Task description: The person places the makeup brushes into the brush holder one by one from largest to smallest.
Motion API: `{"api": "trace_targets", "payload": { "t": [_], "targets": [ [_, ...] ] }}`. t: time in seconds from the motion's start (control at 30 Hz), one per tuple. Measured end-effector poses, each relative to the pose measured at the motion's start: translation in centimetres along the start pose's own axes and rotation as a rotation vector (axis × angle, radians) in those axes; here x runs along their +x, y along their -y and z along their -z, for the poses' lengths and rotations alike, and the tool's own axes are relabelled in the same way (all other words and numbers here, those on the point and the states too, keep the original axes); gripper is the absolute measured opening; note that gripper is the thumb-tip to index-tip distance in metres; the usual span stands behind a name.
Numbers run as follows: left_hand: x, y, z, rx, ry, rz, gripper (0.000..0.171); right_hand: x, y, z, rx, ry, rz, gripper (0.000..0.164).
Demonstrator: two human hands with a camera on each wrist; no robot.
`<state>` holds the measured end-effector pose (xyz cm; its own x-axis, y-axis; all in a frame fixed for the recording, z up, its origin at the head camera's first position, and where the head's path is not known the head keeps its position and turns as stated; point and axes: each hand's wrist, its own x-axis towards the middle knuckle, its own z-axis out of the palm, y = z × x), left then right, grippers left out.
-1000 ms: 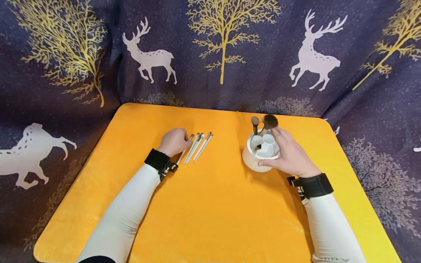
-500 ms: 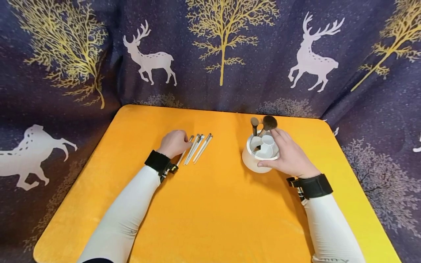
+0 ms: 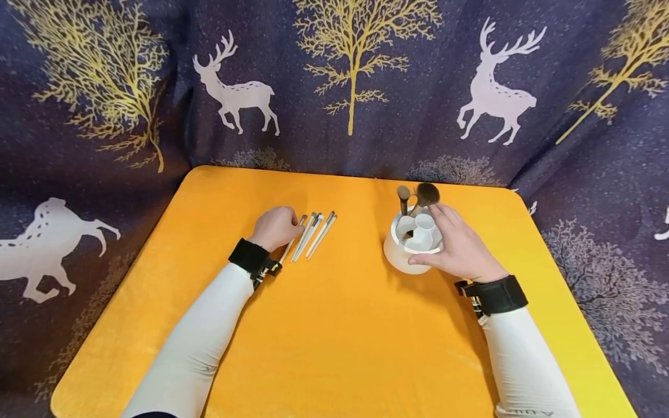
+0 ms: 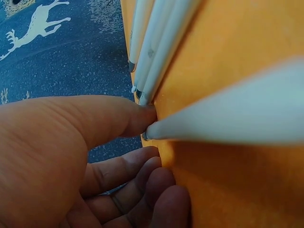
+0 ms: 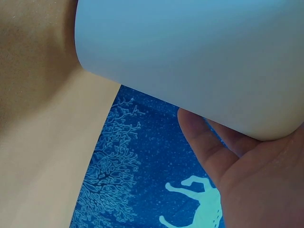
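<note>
Brushes (image 3: pixel 307 238), handle marks (image 4: pixel 151 53) unreadable; left hand (image 3: pixel 274 228) pinching leftmost brush (image 4: pixel 237 113), right hand (image 3: pixel 465 249) gripping white holder (image 3: pixel 398 255).

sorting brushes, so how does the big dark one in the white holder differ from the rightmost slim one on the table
The big brush stands in the holder; the slim brush lies on the table. The big brush has a wide, round head, the slim brush a narrow one. Both heads are darkish.
</note>
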<state>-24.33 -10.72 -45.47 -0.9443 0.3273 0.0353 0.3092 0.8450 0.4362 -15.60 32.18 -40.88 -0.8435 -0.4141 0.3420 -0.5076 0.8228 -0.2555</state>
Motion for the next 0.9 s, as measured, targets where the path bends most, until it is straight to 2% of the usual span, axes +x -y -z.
{"api": "trace_targets", "payload": {
  "t": [0.23, 0.4, 0.67, 0.9],
  "targets": [
    [-0.14, -0.23, 0.16, 0.016, 0.008, 0.011, 0.033, 0.03, 0.09, 0.07, 0.003, 0.009, -0.011, 0.127],
    [-0.11, -0.29, 0.16, 0.017, -0.008, 0.005, 0.034, -0.01, 0.08, 0.08, 0.005, 0.012, -0.02, 0.126],
    [-0.04, -0.05, -0.04, 0.017, -0.024, 0.034, 0.034, 0.09, -0.07, -0.03, 0.005, 0.011, -0.008, 0.127],
    [0.19, 0.08, 0.1, 0.003, -0.013, 0.042, 0.029, 0.06, -0.11, 0.01, 0.005, 0.007, -0.011, 0.126]
  ]
}}
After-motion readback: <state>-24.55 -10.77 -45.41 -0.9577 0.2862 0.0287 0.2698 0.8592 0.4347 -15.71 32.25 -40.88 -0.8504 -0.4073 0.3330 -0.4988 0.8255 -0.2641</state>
